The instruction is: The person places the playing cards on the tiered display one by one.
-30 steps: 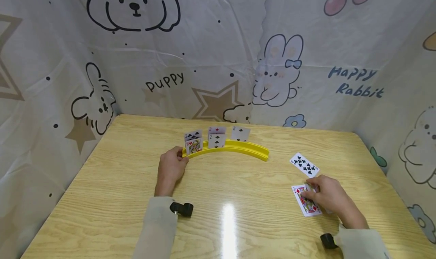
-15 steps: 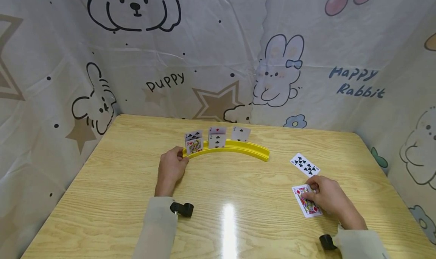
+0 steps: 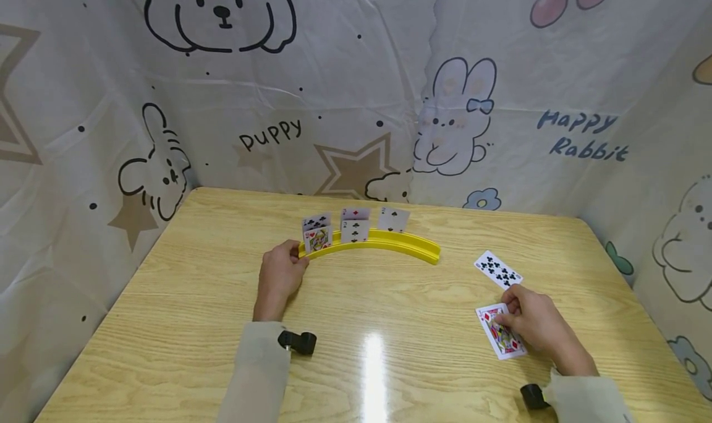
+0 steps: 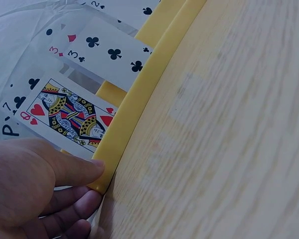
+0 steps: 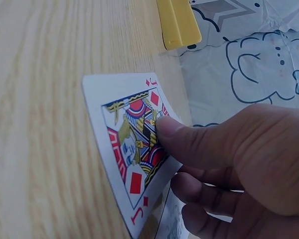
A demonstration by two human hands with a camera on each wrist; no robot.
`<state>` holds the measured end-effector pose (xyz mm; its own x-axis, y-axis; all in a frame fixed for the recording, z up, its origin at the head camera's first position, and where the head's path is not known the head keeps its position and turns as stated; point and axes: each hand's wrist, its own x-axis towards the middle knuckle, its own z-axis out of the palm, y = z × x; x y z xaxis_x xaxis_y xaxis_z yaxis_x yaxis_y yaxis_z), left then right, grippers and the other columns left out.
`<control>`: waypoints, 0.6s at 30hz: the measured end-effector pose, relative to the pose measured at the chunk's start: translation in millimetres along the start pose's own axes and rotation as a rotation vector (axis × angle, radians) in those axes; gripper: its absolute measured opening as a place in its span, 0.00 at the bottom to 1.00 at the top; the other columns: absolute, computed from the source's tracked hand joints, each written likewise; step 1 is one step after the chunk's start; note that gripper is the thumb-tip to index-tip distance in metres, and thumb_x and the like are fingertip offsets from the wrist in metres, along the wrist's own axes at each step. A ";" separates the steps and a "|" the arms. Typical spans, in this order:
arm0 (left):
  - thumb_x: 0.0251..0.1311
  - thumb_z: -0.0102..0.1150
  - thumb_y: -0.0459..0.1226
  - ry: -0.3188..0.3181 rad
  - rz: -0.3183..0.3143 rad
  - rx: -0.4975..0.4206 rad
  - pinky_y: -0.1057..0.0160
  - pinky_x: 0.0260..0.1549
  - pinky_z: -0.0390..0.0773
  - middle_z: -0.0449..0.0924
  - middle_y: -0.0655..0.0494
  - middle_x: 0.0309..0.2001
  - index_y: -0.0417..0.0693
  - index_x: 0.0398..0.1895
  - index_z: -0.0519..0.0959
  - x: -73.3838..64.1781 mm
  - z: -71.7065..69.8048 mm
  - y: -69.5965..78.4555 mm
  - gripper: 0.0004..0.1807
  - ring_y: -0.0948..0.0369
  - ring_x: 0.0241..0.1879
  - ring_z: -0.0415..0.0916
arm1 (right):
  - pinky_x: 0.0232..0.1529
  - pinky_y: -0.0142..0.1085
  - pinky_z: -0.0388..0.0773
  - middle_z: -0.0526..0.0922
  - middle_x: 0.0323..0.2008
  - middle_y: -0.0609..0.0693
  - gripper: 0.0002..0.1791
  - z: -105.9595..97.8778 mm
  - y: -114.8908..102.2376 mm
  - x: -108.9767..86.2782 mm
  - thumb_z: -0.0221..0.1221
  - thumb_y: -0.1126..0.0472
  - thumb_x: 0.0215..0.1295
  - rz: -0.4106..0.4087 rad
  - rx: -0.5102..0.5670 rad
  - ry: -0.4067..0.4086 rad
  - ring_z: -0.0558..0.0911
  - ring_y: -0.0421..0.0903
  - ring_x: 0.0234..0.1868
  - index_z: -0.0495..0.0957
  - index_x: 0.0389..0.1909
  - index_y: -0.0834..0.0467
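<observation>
My left hand (image 3: 280, 273) grips the left end of a curved yellow card holder (image 3: 406, 242), thumb in front. In its slots stand the queen of hearts (image 4: 70, 117), the three of clubs (image 4: 112, 52), the three of diamonds (image 3: 356, 214), a seven of clubs (image 3: 317, 219) and a two of spades (image 3: 393, 219). At the right, my right hand (image 3: 539, 321) pinches the jack of diamonds (image 5: 134, 144), with the thumb on its face and fingers behind. The card tilts slightly off the table. Just beyond the hand lies a club card (image 3: 498, 269) face up.
The wooden table (image 3: 378, 311) runs back to a cartoon-printed cloth (image 3: 334, 89). In the right wrist view, a further card (image 5: 173, 219) shows partly below the fingers; most of it is hidden. The holder's right end (image 5: 179, 25) also appears there.
The jack of diamonds has shifted slightly toward me and its near edge has lifted, with the right hand barely moving. The left hand and holder have stayed in place.
</observation>
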<state>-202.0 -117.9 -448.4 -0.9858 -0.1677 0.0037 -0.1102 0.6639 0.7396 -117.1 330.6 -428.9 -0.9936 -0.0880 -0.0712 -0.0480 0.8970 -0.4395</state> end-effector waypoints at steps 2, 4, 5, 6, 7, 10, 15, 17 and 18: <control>0.63 0.66 0.33 0.000 -0.003 0.000 0.53 0.42 0.79 0.82 0.43 0.46 0.37 0.58 0.79 0.0 -0.1 0.4 0.20 0.52 0.43 0.80 | 0.30 0.38 0.71 0.77 0.26 0.46 0.15 -0.4 -1.0 0.6 0.73 0.63 0.56 -0.003 -0.002 -0.002 0.74 0.43 0.28 0.77 0.36 0.65; 0.63 0.66 0.33 -0.002 -0.002 -0.001 0.53 0.42 0.79 0.83 0.43 0.46 0.37 0.58 0.79 0.0 -0.4 0.7 0.20 0.52 0.44 0.80 | 0.30 0.39 0.71 0.77 0.26 0.45 0.14 -0.6 -1.6 1.2 0.72 0.63 0.57 -0.006 -0.005 -0.009 0.74 0.42 0.28 0.79 0.38 0.66; 0.63 0.66 0.33 -0.004 -0.001 -0.001 0.53 0.42 0.79 0.83 0.43 0.46 0.37 0.58 0.79 0.0 -0.7 0.9 0.20 0.52 0.44 0.80 | 0.31 0.39 0.71 0.77 0.26 0.45 0.14 -0.6 -1.8 1.6 0.72 0.63 0.57 -0.007 -0.006 -0.011 0.74 0.42 0.28 0.80 0.39 0.66; 0.63 0.66 0.33 -0.006 0.000 -0.002 0.53 0.42 0.79 0.83 0.43 0.46 0.37 0.58 0.78 -0.2 -1.0 1.2 0.21 0.52 0.44 0.80 | 0.31 0.39 0.71 0.78 0.26 0.45 0.14 -0.8 -2.2 2.0 0.72 0.63 0.57 -0.008 -0.006 -0.013 0.74 0.42 0.28 0.81 0.39 0.66; 0.63 0.66 0.33 -0.009 0.000 -0.004 0.53 0.43 0.79 0.83 0.43 0.46 0.37 0.58 0.78 -0.2 -1.2 1.4 0.21 0.52 0.44 0.80 | 0.31 0.39 0.71 0.78 0.26 0.45 0.13 -0.8 -2.9 2.0 0.72 0.63 0.58 -0.007 -0.007 -0.015 0.74 0.42 0.28 0.81 0.39 0.66; 0.63 0.66 0.34 -0.013 0.001 -0.010 0.53 0.43 0.79 0.83 0.43 0.47 0.37 0.59 0.78 -0.4 -1.7 1.5 0.21 0.52 0.45 0.80 | 0.31 0.39 0.70 0.77 0.26 0.45 0.11 -1.4 -4.7 2.0 0.71 0.64 0.58 -0.011 -0.005 -0.013 0.73 0.43 0.28 0.81 0.38 0.64; 0.64 0.66 0.34 -0.012 0.005 -0.010 0.52 0.42 0.78 0.82 0.43 0.46 0.36 0.59 0.78 0.1 -2.0 0.2 0.21 0.53 0.44 0.80 | 0.29 0.38 0.68 0.75 0.25 0.45 0.09 -2.7 -8.4 2.6 0.71 0.65 0.59 -0.021 -0.006 0.005 0.71 0.44 0.27 0.80 0.34 0.61; 0.64 0.66 0.33 -0.007 0.016 -0.006 0.52 0.42 0.78 0.82 0.43 0.45 0.36 0.59 0.78 -0.2 -1.9 -0.4 0.21 0.53 0.43 0.80 | 0.29 0.39 0.68 0.75 0.25 0.45 0.08 -3.8 -9.7 3.0 0.70 0.65 0.59 -0.034 -0.004 0.017 0.71 0.44 0.27 0.80 0.33 0.60; 0.64 0.66 0.33 -0.003 0.021 -0.005 0.52 0.42 0.78 0.82 0.43 0.45 0.36 0.58 0.78 -0.4 -1.9 -0.5 0.21 0.53 0.43 0.80 | 0.30 0.39 0.69 0.75 0.25 0.45 0.08 -4.2 -10.4 3.3 0.70 0.65 0.59 -0.039 -0.003 0.023 0.71 0.44 0.28 0.80 0.33 0.60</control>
<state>-201.3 -119.5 -447.5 -0.9883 -0.1517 0.0172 -0.0889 0.6634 0.7430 -120.3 322.7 -420.8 -0.9931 -0.1129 -0.0332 -0.0870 0.8943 -0.4389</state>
